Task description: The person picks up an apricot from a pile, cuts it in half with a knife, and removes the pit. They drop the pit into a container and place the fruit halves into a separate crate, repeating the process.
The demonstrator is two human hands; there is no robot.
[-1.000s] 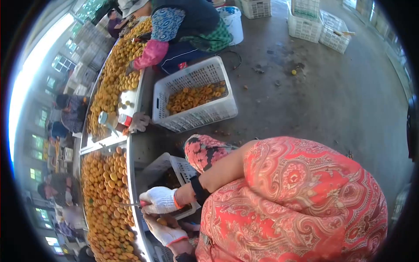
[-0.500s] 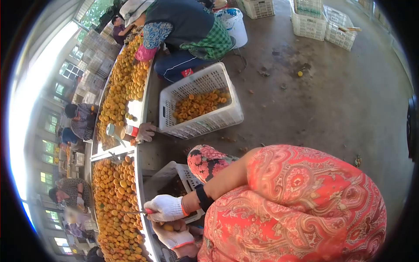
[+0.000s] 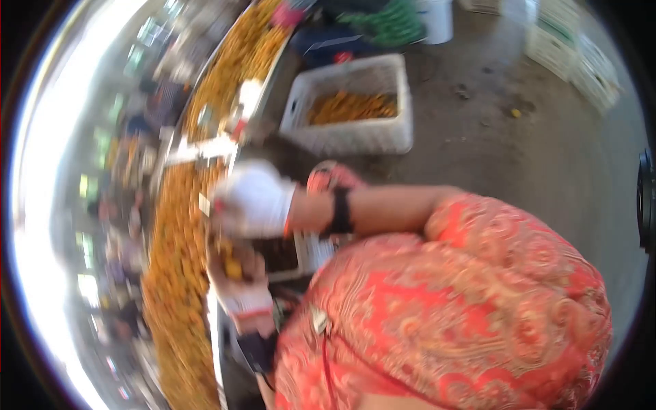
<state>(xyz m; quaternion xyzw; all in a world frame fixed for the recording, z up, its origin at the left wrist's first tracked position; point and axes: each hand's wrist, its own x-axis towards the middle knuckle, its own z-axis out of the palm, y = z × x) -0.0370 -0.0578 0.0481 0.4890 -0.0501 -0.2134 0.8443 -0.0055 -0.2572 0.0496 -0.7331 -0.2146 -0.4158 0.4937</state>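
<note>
Blur smears the whole view. The right hand [image 3: 254, 199], in a white glove, is curled into a fist at the near edge of the long table [image 3: 217, 321]; what it grips cannot be told. Just below it the left hand [image 3: 236, 277], gloved too, has its fingers closed around a small orange fruit [image 3: 233, 268] at that same edge. Orange fruit covers the table top [image 3: 174, 273]. A white crate [image 3: 355, 106] with cut fruit stands on the floor beyond.
</note>
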